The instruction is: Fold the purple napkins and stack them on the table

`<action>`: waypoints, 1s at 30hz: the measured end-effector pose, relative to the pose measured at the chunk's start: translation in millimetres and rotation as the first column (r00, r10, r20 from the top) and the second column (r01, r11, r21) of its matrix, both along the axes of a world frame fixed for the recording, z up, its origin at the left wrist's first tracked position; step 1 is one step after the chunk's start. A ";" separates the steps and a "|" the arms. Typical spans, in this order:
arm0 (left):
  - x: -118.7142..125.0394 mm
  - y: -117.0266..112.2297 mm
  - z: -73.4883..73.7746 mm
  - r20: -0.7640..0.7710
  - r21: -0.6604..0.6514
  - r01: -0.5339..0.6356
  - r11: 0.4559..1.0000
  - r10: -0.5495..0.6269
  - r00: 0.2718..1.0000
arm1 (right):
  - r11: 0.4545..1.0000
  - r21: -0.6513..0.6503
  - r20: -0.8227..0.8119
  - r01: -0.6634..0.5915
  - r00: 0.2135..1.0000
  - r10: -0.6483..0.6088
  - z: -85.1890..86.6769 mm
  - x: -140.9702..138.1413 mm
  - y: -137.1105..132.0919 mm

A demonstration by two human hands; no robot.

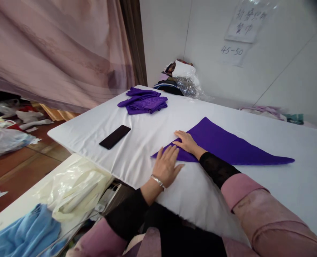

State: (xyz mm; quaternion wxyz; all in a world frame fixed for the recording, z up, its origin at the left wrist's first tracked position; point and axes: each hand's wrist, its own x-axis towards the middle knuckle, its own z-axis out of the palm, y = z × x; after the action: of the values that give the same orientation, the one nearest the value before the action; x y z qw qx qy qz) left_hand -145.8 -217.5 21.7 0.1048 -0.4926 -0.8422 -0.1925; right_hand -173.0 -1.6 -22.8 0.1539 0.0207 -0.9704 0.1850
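Observation:
A purple cloth napkin [228,142] lies on the white-covered table [281,189], folded into a triangle with its peak pointing away from me. My right hand [186,142] rests on its left part, palm down, with the fingers stretched toward the left. Just in front of it, my left hand [166,166] lies over the napkin's left corner, fingers extended and thumb apart. Neither hand grips anything. Part of the left corner is hidden under my fingers. The napkin's right corner tapers off far to the right.
Crumpled purple cloths [146,101] and a black phone [115,137] lie on the table's left side. Behind it are piled fabrics and clear plastic [187,80]. A lower surface at left holds a blue cloth [26,230] and a cream bag [75,192]. A pink curtain [67,46] hangs at left.

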 end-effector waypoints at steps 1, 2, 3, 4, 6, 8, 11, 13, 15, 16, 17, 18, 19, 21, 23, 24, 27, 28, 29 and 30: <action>5.0 7.0 -1.3 0.002 -0.054 0.037 0.998 -0.037 0.999 | 1.000 0.003 -0.006 0.004 1.000 -0.004 -0.3 0.0 0.1; 8.4 13.3 -3.9 0.013 -0.106 0.052 0.993 -0.051 0.999 | 1.000 0.003 -0.006 0.008 1.000 -0.008 -0.7 -0.2 0.3; 10.1 18.4 -7.5 0.029 -0.154 0.052 0.987 -0.048 0.998 | 1.000 0.003 -0.001 0.010 1.000 -0.010 -1.0 -0.6 0.5; 10.4 21.9 -11.6 0.051 -0.199 0.044 0.979 -0.035 0.998 | 1.000 0.001 0.004 0.013 1.000 -0.013 -1.2 -0.9 0.7; 8.4 24.5 -19.9 0.100 -0.279 0.030 0.960 -0.002 0.995 | 1.000 -0.003 0.011 0.016 1.000 -0.016 -1.4 -1.5 0.9; 5.4 22.3 -25.7 0.143 -0.329 0.025 0.944 0.024 0.989 | 1.000 -0.003 0.009 0.016 1.000 -0.016 -1.4 -1.6 0.7; 1.4 14.4 -28.5 0.172 -0.348 0.054 0.936 0.007 0.985 | 1.000 0.006 0.009 0.023 1.000 -0.023 -1.3 -1.4 0.3; -1.5 7.7 -28.2 0.169 -0.342 0.085 0.936 -0.028 0.985 | 1.000 0.010 0.013 0.026 1.000 -0.026 -1.3 -1.1 0.2; -5.0 0.0 -27.4 0.153 -0.329 0.101 0.939 -0.053 0.987 | 1.000 0.009 0.017 0.022 1.000 -0.022 -1.2 -1.0 0.3; -7.0 -4.1 -27.0 0.146 -0.323 0.103 0.941 -0.057 0.988 | 1.000 0.008 0.020 0.019 1.000 -0.019 -1.1 -0.8 0.3; -9.0 -8.5 -26.4 0.141 -0.318 0.101 0.943 -0.058 0.988 | 1.000 0.007 0.022 0.017 1.000 -0.017 -0.9 -0.7 0.3; -10.9 -12.9 -25.6 0.138 -0.314 0.100 0.944 -0.058 0.989 | 1.000 0.006 0.023 0.016 1.000 -0.016 -0.7 -0.6 0.2; -12.7 -17.3 -24.8 0.137 -0.312 0.098 0.945 -0.058 0.989 | 1.000 0.006 0.023 0.015 1.000 -0.015 -0.5 -0.4 0.0; -15.8 -25.7 -22.9 0.137 -0.308 0.097 0.947 -0.057 0.989 | 1.000 0.006 0.024 0.017 1.000 -0.018 -0.1 -0.1 -0.3; -18.8 -33.7 -21.3 0.139 -0.307 0.086 0.948 -0.045 0.989 | 1.000 0.009 0.030 0.018 0.999 -0.018 0.3 0.2 -0.3; -20.8 -37.8 -20.9 0.143 -0.308 0.078 0.948 -0.035 0.989 | 1.000 0.012 0.035 0.016 0.999 -0.017 0.5 0.2 -0.2; -30.1 -50.4 -21.4 0.169 -0.276 0.016 0.961 0.032 0.985 | 1.000 0.019 0.054 0.007 0.998 -0.008 1.2 0.3 0.6; -34.6 -54.8 -22.0 0.181 -0.245 -0.033 0.969 0.079 0.980 | 1.000 0.020 0.060 0.004 0.998 -0.005 1.4 0.2 0.9; -39.6 -59.1 -22.6 0.195 -0.201 -0.098 0.975 0.138 0.971 | 1.000 0.021 0.065 0.002 0.998 -0.004 1.6 0.2 1.1; -44.9 -63.1 -23.2 0.213 -0.148 -0.171 0.974 0.200 0.956 | 1.000 0.023 0.070 0.001 0.998 -0.003 1.8 0.2 1.3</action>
State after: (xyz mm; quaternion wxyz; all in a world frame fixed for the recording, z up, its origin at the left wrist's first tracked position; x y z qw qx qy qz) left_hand -190.7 -280.6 -1.5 -0.0060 -0.3918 -0.9018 -0.1824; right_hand -172.8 -0.3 -21.1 0.1199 0.0151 -0.9772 0.1744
